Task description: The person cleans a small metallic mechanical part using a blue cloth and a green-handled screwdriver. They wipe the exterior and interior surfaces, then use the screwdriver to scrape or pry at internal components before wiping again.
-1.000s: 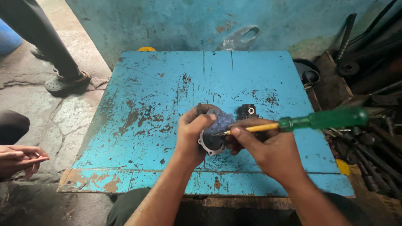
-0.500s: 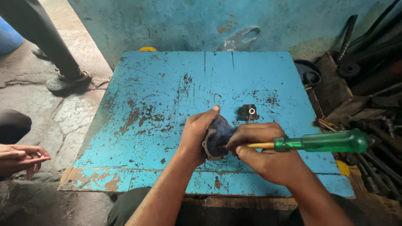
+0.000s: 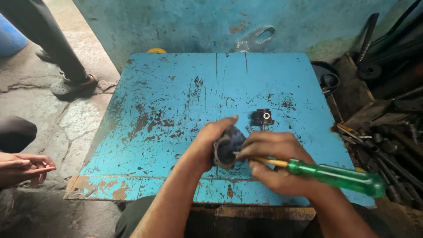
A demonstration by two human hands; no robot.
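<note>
My left hand point(image 3: 210, 143) grips a small dark metal part point(image 3: 227, 147) with a pale rim, held just above the worn blue table point(image 3: 167, 92) near its front edge. My right hand point(image 3: 275, 161) holds a screwdriver point(image 3: 335, 174) with a green see-through handle and yellow collar; its tip points left into the part's open face. The handle sticks out to the right past my wrist. A second small black metal piece point(image 3: 262, 117) with a round hole lies on the table just beyond my right hand.
Another person's hands point(image 3: 24, 166) rest at the left edge, and someone's leg and sandal point(image 3: 72, 83) stand at the back left. A heap of dark tools and metal scrap point(image 3: 387, 132) fills the right side. A crumpled plastic bag point(image 3: 255, 39) lies against the wall.
The screwdriver handle has dropped lower and swung toward me. My left hand has turned the part so its open face shows toward the tip. Both hands stay at the same spot.
</note>
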